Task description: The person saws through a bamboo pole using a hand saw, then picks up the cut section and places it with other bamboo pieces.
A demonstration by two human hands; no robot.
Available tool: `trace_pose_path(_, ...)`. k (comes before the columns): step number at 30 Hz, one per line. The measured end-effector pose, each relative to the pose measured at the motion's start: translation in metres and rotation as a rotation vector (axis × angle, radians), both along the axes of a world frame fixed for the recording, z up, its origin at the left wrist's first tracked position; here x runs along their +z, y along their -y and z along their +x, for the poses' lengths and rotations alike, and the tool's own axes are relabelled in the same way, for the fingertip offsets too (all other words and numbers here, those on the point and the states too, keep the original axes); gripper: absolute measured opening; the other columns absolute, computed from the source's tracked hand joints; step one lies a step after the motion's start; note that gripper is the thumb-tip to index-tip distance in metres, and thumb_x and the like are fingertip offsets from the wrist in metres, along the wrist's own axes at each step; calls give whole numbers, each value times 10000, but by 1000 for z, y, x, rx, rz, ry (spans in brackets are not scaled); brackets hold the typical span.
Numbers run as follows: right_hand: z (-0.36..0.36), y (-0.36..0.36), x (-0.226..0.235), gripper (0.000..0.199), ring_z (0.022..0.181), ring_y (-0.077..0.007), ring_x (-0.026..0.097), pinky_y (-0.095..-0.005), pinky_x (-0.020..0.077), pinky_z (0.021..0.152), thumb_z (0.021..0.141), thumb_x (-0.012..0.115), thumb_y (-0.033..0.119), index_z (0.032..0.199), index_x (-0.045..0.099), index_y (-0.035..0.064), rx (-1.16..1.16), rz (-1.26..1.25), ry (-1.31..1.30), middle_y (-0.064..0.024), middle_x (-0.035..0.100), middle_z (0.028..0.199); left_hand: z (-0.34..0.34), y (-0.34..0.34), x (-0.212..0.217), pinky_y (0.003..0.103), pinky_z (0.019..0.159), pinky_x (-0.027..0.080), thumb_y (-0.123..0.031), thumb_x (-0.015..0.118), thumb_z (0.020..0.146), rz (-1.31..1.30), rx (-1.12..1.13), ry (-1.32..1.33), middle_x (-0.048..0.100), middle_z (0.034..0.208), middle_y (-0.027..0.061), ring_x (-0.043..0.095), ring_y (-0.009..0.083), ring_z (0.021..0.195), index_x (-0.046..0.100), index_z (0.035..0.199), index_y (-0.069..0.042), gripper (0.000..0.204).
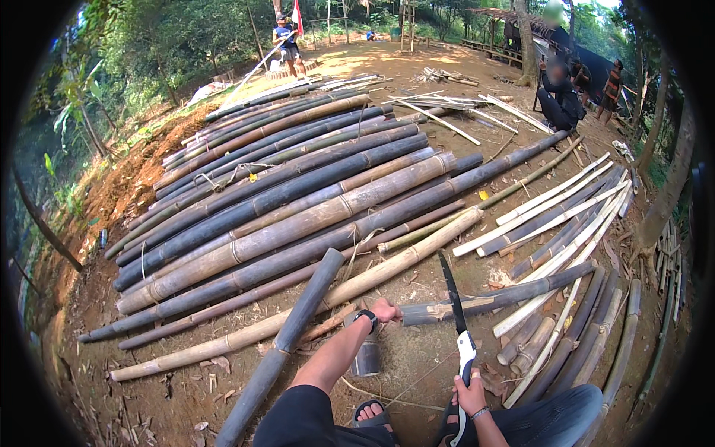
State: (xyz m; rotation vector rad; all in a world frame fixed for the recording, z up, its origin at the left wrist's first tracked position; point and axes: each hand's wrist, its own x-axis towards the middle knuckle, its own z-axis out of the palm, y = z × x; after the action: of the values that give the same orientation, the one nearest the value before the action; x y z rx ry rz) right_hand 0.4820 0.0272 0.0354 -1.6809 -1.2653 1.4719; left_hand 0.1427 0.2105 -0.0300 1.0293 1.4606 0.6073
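Down at the bottom of the view, the left hand [384,310] is out in front with its fingers wrapped over the cut end of a dark bamboo pole [514,294] that lies on the bare dirt ground [417,357] and runs away up to the right. Just below that wrist sits a short cut bamboo section [367,357], standing on the dirt near a sandalled foot [370,412]. Over on the right, the right hand [471,395] has its fingers curled tight round the white handle of a pruning saw [456,320], the dark toothed blade pointing up and away, its tip above the pole and its lower part crossing in front of the pole just right of the left hand; whether it touches the pole, I cannot tell. A long grey bamboo pole [287,343] slants from the lower edge up past the left forearm. Beyond, a broad stack of long bamboo culms [298,194] lies side by side across the ground, dark and tan mixed. To the right, pale split bamboo strips [551,216] fan out. Far back, a person [284,41] stands with a long pole, and another person [560,97] crouches near the strips.
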Motion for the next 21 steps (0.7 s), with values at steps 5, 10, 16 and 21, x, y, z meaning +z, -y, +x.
trace_pose_path(5,-5,2,6,302,434,-148,560,-296,468,374,960,574,172,1100,345,31,68,32,32,-67,570,648,-18,3,-1,266,531,465,-155,741,797,133,-16,8,712,764,65,682,122,686,720,803,-19,137)
trace_pose_path(10,-8,1,13,314,436,-142,561,-293,462,374,955,585,169,1102,345,31,89,55,37,-67,573,644,-37,8,12,261,587,486,-184,762,797,205,-46,-112,703,741,44,670,98,687,719,803,-32,158)
trace_pose_path(16,1,3,10,305,428,-138,557,-294,459,369,950,590,155,1086,345,36,65,89,25,-67,570,640,-34,44,69,250,567,453,-186,752,812,220,-84,-47,702,748,19,622,73,661,711,796,-49,143)
trace_pose_path(21,2,1,6,314,434,-138,560,-296,456,365,940,601,145,1084,343,38,46,105,22,-68,569,644,-60,62,80,231,555,417,-193,752,816,190,-42,-85,696,742,-6,590,59,643,716,810,-70,128)
